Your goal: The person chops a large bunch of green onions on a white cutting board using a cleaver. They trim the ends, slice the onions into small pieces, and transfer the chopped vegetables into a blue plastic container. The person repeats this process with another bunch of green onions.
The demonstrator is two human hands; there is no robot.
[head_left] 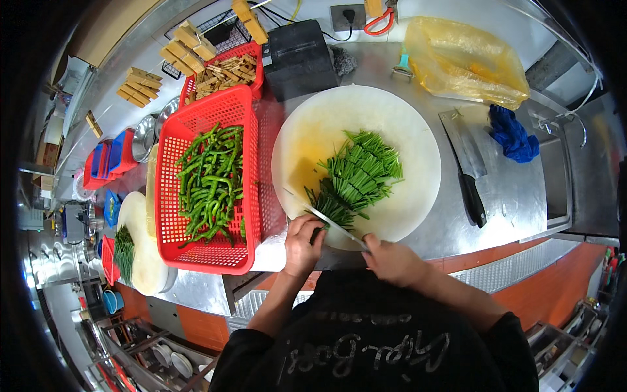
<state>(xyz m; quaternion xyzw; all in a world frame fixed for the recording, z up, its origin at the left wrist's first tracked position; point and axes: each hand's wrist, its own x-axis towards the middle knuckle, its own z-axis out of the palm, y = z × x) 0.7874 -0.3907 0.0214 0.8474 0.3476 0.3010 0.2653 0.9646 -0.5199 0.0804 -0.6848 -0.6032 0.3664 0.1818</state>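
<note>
Garlic chives [363,166], cut into short green lengths, lie in rows on a round white cutting board [411,196]. Close to the board's near edge, my right hand [395,261] is closed around the handle of a knife [333,223]. Its blade slants to the far left, across the near end of the chives. My left hand [304,245] is at the board's near-left edge, beside the blade. Its fingers are curled and pinched on the near end of the chives; the fingertips are partly hidden.
Left of the board, a red basket [168,215] holds green chili peppers [212,179]. A cleaver [467,153] and a blue cloth [513,134] lie to the right. Behind are a yellow plastic bag [464,59] and a black machine [299,59]. Another board [147,251] with chives is far left.
</note>
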